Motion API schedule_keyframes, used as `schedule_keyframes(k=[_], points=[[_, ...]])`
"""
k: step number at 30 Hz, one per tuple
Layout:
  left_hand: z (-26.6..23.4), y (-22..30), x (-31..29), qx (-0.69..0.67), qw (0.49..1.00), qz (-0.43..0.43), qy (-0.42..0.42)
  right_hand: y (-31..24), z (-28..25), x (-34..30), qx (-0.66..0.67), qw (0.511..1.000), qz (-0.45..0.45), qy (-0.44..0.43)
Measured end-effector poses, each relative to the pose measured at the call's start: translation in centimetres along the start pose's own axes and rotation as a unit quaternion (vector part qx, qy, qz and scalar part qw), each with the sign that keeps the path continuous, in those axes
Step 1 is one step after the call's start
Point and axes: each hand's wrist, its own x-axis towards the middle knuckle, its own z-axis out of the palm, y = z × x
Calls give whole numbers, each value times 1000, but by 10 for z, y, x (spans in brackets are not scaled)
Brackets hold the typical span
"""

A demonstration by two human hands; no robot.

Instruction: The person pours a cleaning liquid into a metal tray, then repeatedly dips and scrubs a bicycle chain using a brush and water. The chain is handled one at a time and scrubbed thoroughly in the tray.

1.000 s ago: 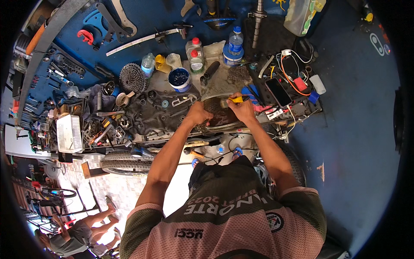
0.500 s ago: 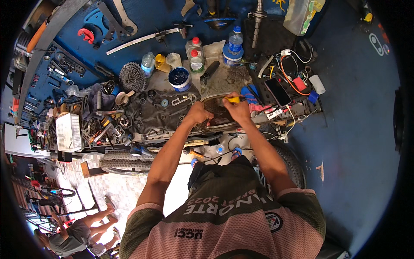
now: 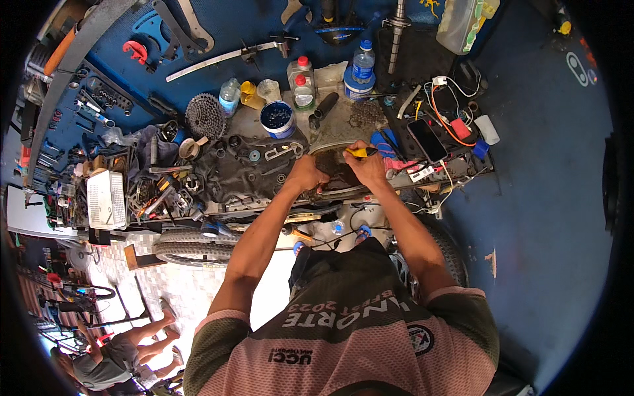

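Note:
My right hand (image 3: 368, 171) is closed around a tool with a yellow and black handle (image 3: 360, 152), held above a shallow metal tray (image 3: 342, 193). The tool's working end is hidden by the fingers. Dark, wet-looking grime covers the inside of the tray. At the tray's left end my left hand (image 3: 306, 174) is closed, thumb toward the middle; whatever its fingers grip is too small or too covered to make out. A blue and pink cloth (image 3: 386, 146) lies just right of my right hand.
A tub of dark blue grease (image 3: 277, 119), bottles (image 3: 304, 92) and a bike cassette (image 3: 205, 116) stand behind. At right lie a phone (image 3: 427, 140) and cables. Loose tools and a white basket (image 3: 106, 199) crowd the left. Tyres (image 3: 193, 249) sit below the bench; another person (image 3: 109, 360) is at lower left.
The yellow-handled tool has tilted slightly in my right hand, showing more of its black end. My left hand stays at the tray's left end, nearly still.

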Motion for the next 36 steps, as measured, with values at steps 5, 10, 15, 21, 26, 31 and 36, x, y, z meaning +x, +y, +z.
schedule_keyframes(k=[5, 10, 15, 21, 26, 31, 36], points=[[4, -4, -2, -26, 999, 26, 20, -35, 3, -17, 87, 983, -160, -3], [3, -25, 4, -61, 996, 65, 32, -22, 8, -11, 86, 961, -262, 13], [-10, -3, -6, -15, 999, 35, 31, 28, -3, -1, 44, 986, -161, -6], [-14, -25, -6, -223, 974, 25, 40, 6, -31, -12, -35, 993, 31, -109], [-11, -14, -9, -334, 942, 30, -5, 14, -26, -19, -50, 996, -41, -61], [-10, -16, -6, -351, 936, 20, -12, 20, -31, -14, -156, 982, -68, -83], [-2, -13, -4, -278, 960, 20, 10, 28, -30, 7, 46, 991, 100, -71]])
